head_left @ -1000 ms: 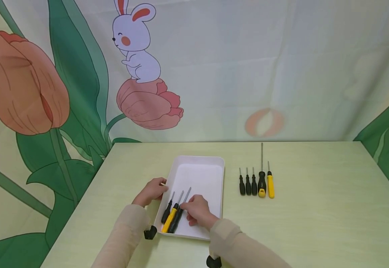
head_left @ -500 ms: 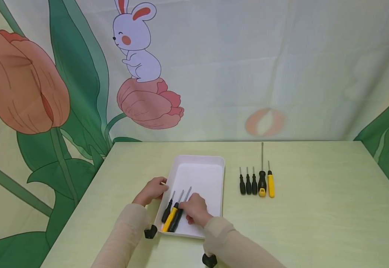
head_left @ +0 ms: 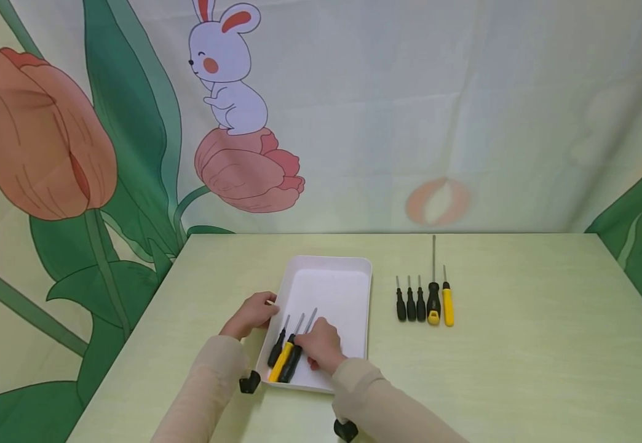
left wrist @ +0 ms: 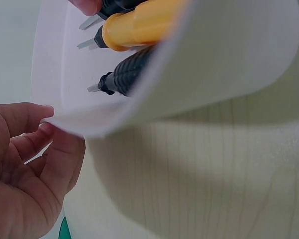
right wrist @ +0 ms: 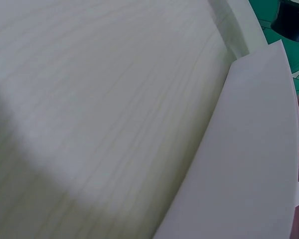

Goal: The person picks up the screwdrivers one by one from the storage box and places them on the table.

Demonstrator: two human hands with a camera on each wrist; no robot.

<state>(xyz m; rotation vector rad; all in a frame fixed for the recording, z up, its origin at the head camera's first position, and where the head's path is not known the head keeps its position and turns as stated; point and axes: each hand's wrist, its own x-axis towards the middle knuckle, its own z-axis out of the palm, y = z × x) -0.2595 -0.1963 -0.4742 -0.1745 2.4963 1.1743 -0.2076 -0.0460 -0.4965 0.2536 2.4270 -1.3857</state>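
Observation:
In the head view, my left hand (head_left: 251,315) is at the left side of a white tray (head_left: 343,289); the left wrist view shows its thumb and fingers pinching the rim. Inside the tray, three screwdrivers lie side by side at the near left: a short black screwdriver (head_left: 277,354), a yellow screwdriver (head_left: 281,363) and a longer black screwdriver (head_left: 290,366). My right hand (head_left: 323,346) reaches into the tray and grips that longer black one near the top of its handle. Its fingertip (left wrist: 87,5) touches the handle in the left wrist view.
On the pale table (head_left: 520,344), right of the tray, several more screwdrivers stand in a row: small black screwdrivers (head_left: 411,309), a large black screwdriver (head_left: 434,301) with a yellow end, and a yellow-handled screwdriver (head_left: 447,307). A printed curtain (head_left: 354,123) hangs behind the table.
My right hand has shifted slightly left over the longer black screwdriver, its sleeve moving left too. The left hand, tray and screwdrivers keep their places.

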